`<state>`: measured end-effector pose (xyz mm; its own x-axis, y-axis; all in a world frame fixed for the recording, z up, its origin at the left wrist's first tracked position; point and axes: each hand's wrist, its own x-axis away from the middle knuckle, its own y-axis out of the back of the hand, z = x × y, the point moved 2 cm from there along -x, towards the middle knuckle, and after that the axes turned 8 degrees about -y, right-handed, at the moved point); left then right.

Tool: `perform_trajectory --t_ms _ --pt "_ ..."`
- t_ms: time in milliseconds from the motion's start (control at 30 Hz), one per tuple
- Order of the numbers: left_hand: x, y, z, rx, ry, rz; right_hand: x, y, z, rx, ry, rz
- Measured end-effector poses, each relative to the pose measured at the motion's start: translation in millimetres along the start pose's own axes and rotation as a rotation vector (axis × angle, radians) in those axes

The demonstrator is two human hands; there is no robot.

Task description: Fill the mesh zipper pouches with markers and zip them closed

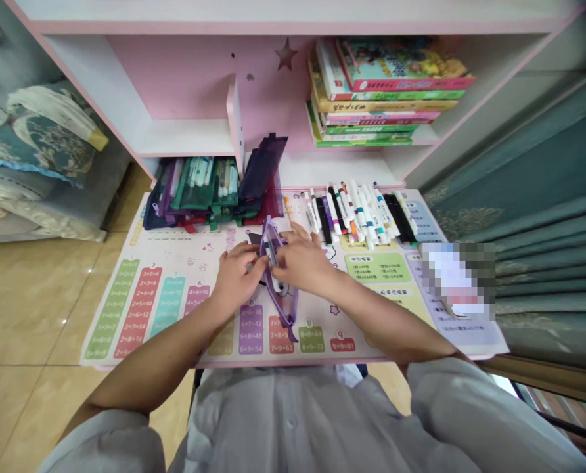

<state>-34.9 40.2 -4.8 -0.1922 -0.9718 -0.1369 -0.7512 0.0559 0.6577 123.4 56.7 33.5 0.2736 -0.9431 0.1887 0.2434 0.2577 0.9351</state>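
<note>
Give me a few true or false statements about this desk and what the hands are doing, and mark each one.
The left hand and right hand both touch a purple mesh zip pouch. True.
The printed desk mat shows a world map. False: it shows multiplication tables.
The books stand upright on the shelf. False: they lie stacked flat.
Other mesh pouches lie beyond the left hand. True.
Loose markers lie on the mat beyond the right hand. True.

My left hand and right hand pinch a slim purple mesh zip pouch, slanting lengthwise between them, its mouth gaping around a pale marker.
</note>
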Motion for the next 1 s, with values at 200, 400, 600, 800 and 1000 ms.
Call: perform_trajectory --t_ms 200,400,600,800,1000 --pt "0.3 1.2 -1.6 0.002 -0.019 0.019 -34.9 9.5 -41.2 -0.167 -0.21 -0.456" --pt "0.5 1.8 -3.3 0.005 -0.028 0.022 -69.5 -21.0 -68.5 -0.048 -0.306 -0.472" --pt "0.4 0.9 -2.9 0.021 -0.031 0.014 -70.6 -28.4 -63.4 0.063 -0.292 -0.331" --pt "0.7 1.0 -2.0 0.007 -0.037 0.01 -62.0 -14.0 -57.1 -0.019 -0.254 -0.336" --pt "1.0 0.8 -2.1 0.023 -0.005 0.013 -22.6 23.2 -32.0 -0.213 -0.138 -0.389"
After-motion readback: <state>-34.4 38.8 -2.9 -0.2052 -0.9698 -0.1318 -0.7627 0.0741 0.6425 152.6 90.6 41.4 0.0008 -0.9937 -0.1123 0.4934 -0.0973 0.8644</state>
